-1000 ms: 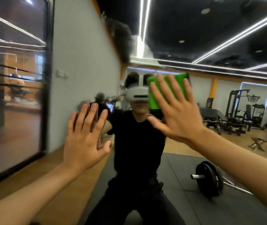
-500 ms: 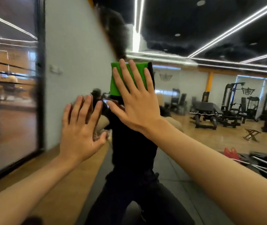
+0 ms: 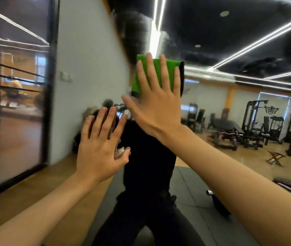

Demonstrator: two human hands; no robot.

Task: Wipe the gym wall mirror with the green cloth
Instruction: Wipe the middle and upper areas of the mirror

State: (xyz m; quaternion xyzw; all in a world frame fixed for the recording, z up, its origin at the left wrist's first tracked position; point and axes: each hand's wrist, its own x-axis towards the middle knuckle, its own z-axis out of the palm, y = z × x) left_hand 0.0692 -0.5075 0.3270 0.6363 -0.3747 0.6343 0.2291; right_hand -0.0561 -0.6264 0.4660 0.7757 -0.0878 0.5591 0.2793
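- In the last half second the green cloth (image 3: 171, 70) and the right hand (image 3: 157, 110) pressing it have climbed the gym wall mirror (image 3: 229, 121). They now sit clearly higher above the left hand (image 3: 100, 153). A second ago they were further right, so the stroke has run leftward and then up.
- Far left, a dark glass panel (image 3: 13, 103) and a grey wall (image 3: 88, 68) border the scene. Where the mirror's own edge lies I cannot tell through the blur.
- The left hand lies flat on the glass with its fingers straight and spread, its reflection meeting the fingertips. Its grip is released and it holds nothing, and I judge that it is bracing.
- The cloth lies up and to the right of the left hand. It is folded into an upright rectangle, long axis near vertical, with a dark edge showing on its right side.
- The right hand is the nearer one, as it lies directly on the cloth. Its fingers (image 3: 149, 68) are straight and fanned, reaching the cloth's top edge, and the palm sits below its lower edge. Nothing is pinched, and the flat, released grip simply presses the cloth against the glass.
- To the right, a wide stretch of mirror reflects gym machines (image 3: 258, 125). The next stroke probably has to go that way or down, with the palm kept flat so the cloth doesn't slip.
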